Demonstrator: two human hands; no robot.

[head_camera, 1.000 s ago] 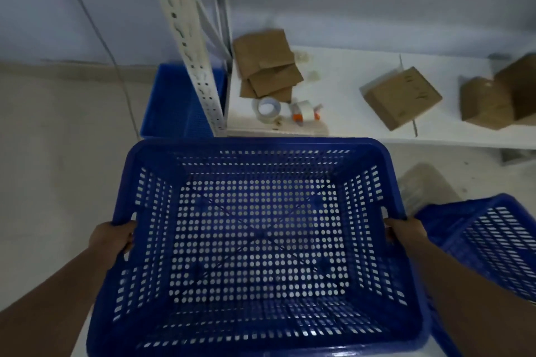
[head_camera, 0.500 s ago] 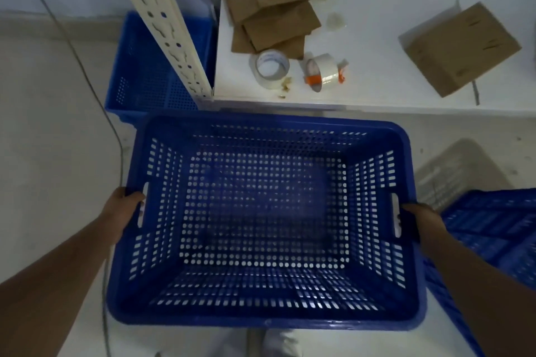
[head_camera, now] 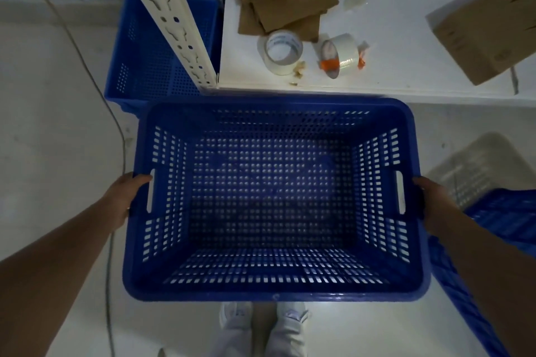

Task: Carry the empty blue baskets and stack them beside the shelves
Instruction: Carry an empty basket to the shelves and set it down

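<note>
An empty blue perforated basket (head_camera: 272, 291) fills the middle of the head view, held level in front of me. My left hand (head_camera: 123, 197) grips its left wall by the handle slot. My right hand (head_camera: 432, 200) grips the right wall by the other slot. A second blue basket (head_camera: 145, 66) stands on the floor at the upper left, beside the white slotted shelf post (head_camera: 171, 17). Part of a third blue basket (head_camera: 493, 229) shows at the right edge, behind my right arm.
The low white shelf (head_camera: 391, 46) ahead carries flattened cardboard (head_camera: 287, 0), two tape rolls (head_camera: 282, 51), and a brown box (head_camera: 487, 29). A pale crate (head_camera: 478, 165) lies on the floor at right. A grey cable (head_camera: 116, 136) runs down the floor at left. My feet (head_camera: 261, 324) show below.
The view has tilted further down and closed in on the shelf. The basket sits lower and nearer the shelf edge, and my feet have come into view. Both hands keep their grip.
</note>
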